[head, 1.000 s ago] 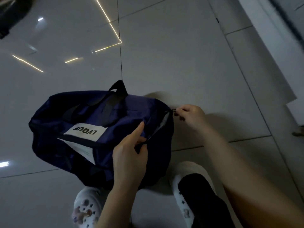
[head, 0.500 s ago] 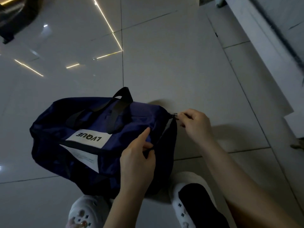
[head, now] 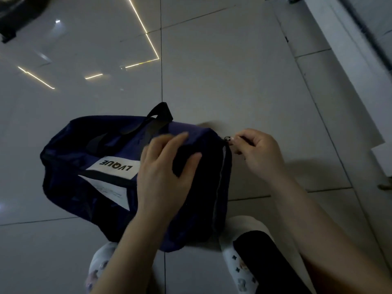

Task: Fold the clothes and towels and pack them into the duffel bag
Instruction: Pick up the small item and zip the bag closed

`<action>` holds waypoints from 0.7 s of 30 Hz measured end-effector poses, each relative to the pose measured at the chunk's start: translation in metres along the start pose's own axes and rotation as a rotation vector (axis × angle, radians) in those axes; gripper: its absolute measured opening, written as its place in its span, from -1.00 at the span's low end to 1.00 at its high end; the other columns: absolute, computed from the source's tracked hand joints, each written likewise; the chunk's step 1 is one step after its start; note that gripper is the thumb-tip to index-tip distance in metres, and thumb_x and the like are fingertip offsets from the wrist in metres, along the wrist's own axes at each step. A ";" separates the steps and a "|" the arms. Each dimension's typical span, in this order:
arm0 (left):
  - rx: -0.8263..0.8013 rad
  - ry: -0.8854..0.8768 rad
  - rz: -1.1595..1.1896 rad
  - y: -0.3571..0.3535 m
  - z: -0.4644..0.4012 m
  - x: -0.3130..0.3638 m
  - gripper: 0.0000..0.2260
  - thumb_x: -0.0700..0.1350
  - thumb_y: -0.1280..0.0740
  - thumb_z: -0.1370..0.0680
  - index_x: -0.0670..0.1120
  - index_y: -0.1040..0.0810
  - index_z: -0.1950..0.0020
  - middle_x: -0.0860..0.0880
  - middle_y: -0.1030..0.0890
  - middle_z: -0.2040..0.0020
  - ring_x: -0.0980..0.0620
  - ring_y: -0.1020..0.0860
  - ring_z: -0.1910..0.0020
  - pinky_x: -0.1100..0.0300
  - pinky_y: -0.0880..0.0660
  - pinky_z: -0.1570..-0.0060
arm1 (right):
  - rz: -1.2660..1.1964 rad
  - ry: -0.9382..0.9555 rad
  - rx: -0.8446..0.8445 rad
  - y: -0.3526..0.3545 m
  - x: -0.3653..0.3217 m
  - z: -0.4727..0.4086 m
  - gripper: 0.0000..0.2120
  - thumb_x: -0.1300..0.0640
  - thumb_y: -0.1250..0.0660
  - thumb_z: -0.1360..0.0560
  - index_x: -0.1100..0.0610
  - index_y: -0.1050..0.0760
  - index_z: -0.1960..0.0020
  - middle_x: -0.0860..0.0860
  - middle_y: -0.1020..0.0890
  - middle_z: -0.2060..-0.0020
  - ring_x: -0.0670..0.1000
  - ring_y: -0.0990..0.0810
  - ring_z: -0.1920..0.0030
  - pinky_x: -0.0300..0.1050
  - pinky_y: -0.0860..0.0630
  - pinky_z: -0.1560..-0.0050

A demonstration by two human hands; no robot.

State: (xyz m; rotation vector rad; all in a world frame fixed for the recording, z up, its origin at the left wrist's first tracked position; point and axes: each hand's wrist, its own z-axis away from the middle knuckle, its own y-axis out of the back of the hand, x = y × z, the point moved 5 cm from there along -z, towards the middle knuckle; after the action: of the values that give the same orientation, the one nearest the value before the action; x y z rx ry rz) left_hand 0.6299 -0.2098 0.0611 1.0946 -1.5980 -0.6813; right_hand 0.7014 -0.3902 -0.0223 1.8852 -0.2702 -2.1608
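Observation:
A navy duffel bag (head: 89,149) with black handles (head: 158,116) and a white LVQUE label (head: 114,166) lies on the tiled floor in front of me. My left hand (head: 163,168) lies on the bag's top, fingers spread and fairly straight, thumb out toward the zipper line. My right hand (head: 257,154) pinches the zipper pull (head: 228,139) at the bag's right end. The zipper runs along the right side as a pale strip. No clothes or towels show.
My feet in white clogs (head: 244,236) stand just below the bag. A raised white step (head: 347,85) runs along the right. A dark object (head: 12,20) lies at the top left corner. Glossy tiles reflect ceiling lights.
My left hand let go of the fabric by the zipper and moved up onto the bag's top, fingers spread. My right hand stays pinched on the zipper pull at the right end.

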 end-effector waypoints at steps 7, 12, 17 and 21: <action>-0.439 -0.180 -0.007 -0.035 -0.080 -0.017 -0.62 -0.13 -0.10 -0.61 0.04 -0.42 -0.42 -0.01 -0.48 -0.34 -0.02 -0.44 -0.28 0.13 -0.36 -0.26 | 0.037 0.170 -0.052 0.013 -0.037 -0.007 -0.83 0.18 -0.33 -0.53 0.10 -0.57 0.23 -0.09 -0.57 0.39 -0.05 -0.52 0.30 -0.01 -0.52 0.15; -0.469 -0.224 0.009 -0.039 -0.085 -0.005 -0.67 -0.15 -0.15 -0.65 0.03 -0.43 -0.40 0.00 -0.47 -0.33 -0.02 -0.42 -0.28 0.11 -0.36 -0.26 | 0.101 0.167 0.010 0.028 -0.033 -0.014 -0.85 0.19 -0.32 -0.54 0.17 -0.59 0.18 -0.04 -0.56 0.36 0.10 -0.58 0.21 0.01 -0.50 0.11; -0.683 -0.180 0.284 -0.046 -0.107 0.033 -0.72 -0.18 -0.20 -0.63 0.04 -0.53 -0.28 0.13 -0.49 -0.24 0.29 -0.40 -0.19 0.54 -0.27 -0.16 | 0.157 0.284 -0.029 0.030 -0.045 -0.010 -0.87 0.14 -0.31 -0.53 0.08 -0.60 0.15 -0.10 -0.59 0.30 -0.04 -0.57 0.22 -0.06 -0.53 0.12; -1.123 -0.293 -0.062 -0.067 -0.117 0.048 -0.70 -0.14 -0.25 -0.59 0.17 -0.52 -0.25 0.13 -0.55 -0.12 0.12 -0.51 -0.10 0.20 -0.39 -0.22 | 0.301 0.439 -0.005 0.038 -0.055 -0.005 -0.82 0.08 -0.28 -0.49 0.12 -0.63 0.11 -0.10 -0.58 0.28 -0.14 -0.48 0.27 -0.36 -0.34 0.24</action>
State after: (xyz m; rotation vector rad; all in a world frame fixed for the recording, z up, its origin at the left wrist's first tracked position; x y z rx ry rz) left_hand 0.7595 -0.2707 0.0600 0.2037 -1.0875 -1.5671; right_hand 0.7163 -0.4089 0.0408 2.0967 -0.4240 -1.5122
